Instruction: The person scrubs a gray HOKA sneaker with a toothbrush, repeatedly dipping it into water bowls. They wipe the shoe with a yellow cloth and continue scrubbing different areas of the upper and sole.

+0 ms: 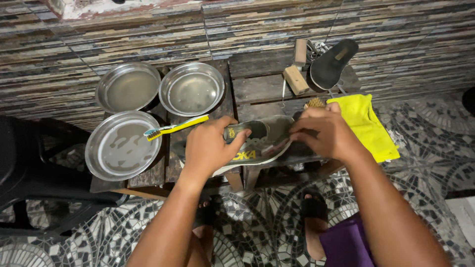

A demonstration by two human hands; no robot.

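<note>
While your left hand [210, 148] clamps the grey shoe [257, 141] steady on the wooden table [262, 86], your right hand [324, 133] grips its heel; toothbrush [175, 127] rests across the nearest bowl [121, 146], within reach.

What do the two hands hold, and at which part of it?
Both hold one grey sneaker. The left hand grips its heel end, thumb at the collar. The right hand covers the toe end; whether it also holds something there cannot be told.

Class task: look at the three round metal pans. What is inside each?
The front pan holds shallow water and the toothbrush head; both back pans hold water. Nothing else is visible.
</note>
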